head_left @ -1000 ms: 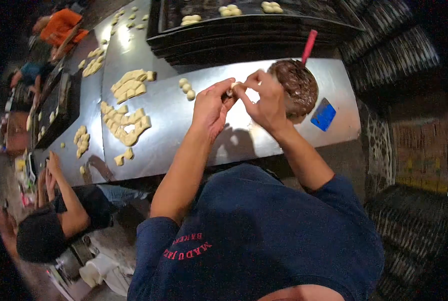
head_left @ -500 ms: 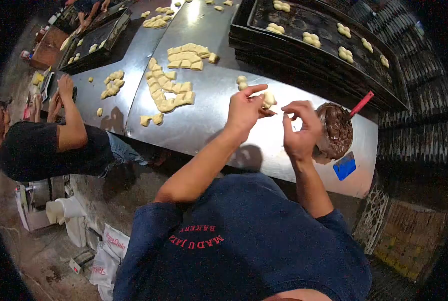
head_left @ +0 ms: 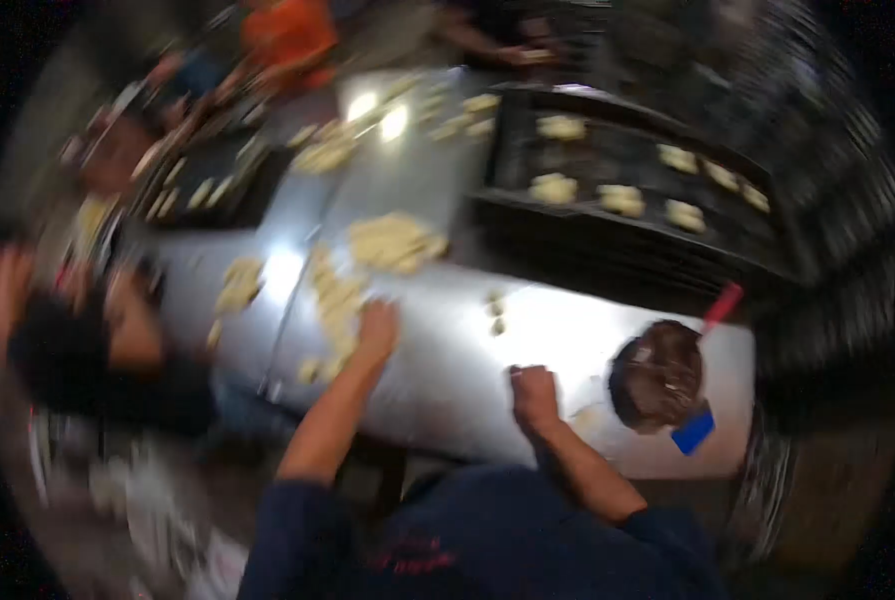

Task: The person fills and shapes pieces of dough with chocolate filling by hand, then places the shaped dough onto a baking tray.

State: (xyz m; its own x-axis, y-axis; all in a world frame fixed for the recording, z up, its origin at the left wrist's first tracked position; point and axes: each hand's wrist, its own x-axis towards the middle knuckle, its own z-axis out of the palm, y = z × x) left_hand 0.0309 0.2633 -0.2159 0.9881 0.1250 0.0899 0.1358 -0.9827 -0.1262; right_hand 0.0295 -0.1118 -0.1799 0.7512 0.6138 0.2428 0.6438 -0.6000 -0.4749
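My left hand (head_left: 378, 325) reaches to the right edge of the cut dough pieces (head_left: 335, 300); its fingers are smeared by motion, and whether it grips a piece cannot be made out. Over the metal table (head_left: 437, 390), my right hand (head_left: 535, 392) is closed, fingers curled in; what it holds, if anything, is hidden. Just above it lie small dough balls (head_left: 496, 313). To its right stands a bowl of brown filling (head_left: 659, 372) with a red handle (head_left: 721, 307) sticking out and a blue scraper (head_left: 693, 430) against its lower edge.
A stack of dark trays (head_left: 607, 245) with clustered dough pieces is at the back right. More dough (head_left: 397, 242) lies farther back. Co-workers stand at the left (head_left: 97, 340) and behind the table, one in orange (head_left: 292, 40). Another tray (head_left: 207, 185) sits at the far left.
The view has tilted up and blurred. My left hand has moved left to the cut dough, away from the filled piece it held. My right hand has closed and lowered toward the table's near side.
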